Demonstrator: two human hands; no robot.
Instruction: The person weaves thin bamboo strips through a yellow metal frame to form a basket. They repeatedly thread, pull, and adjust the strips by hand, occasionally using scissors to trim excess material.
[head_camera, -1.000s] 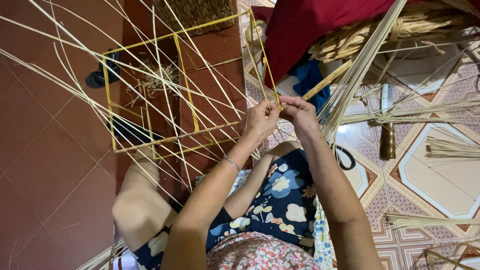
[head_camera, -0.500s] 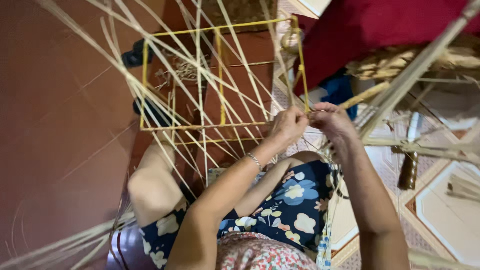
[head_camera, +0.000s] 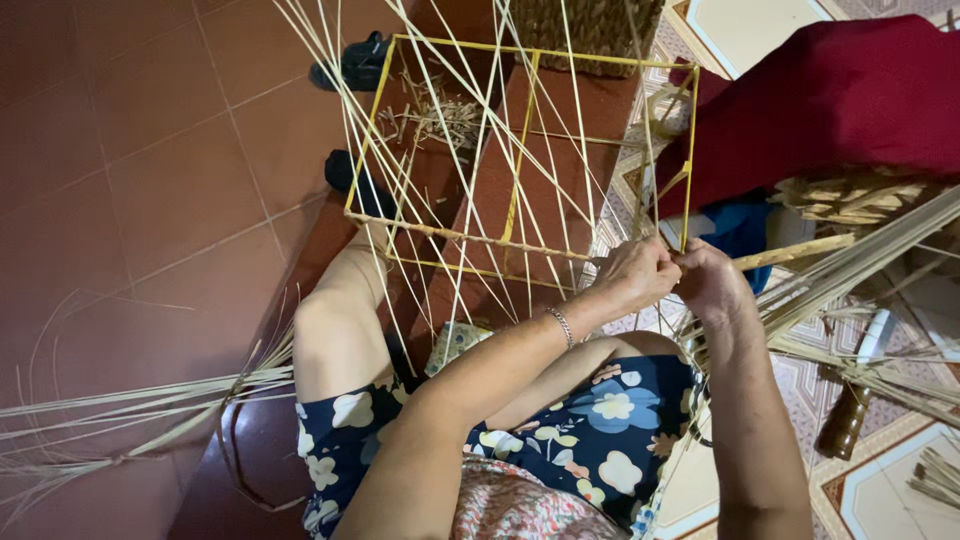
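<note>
Red tiled floor (head_camera: 130, 200) below. Both hands, left hand (head_camera: 640, 272) and right hand (head_camera: 712, 282), pinch pale straw strands (head_camera: 480, 190) at the yellow wire frame (head_camera: 515, 190) corner. A small patterned packet (head_camera: 455, 343) lies by the knee.

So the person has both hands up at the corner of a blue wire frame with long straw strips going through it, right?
Not quite: the wire frame is yellow, not blue, as the head view shows. The rest holds: the left hand and the right hand meet at its near right corner, and long pale straw strips run through it.
</note>
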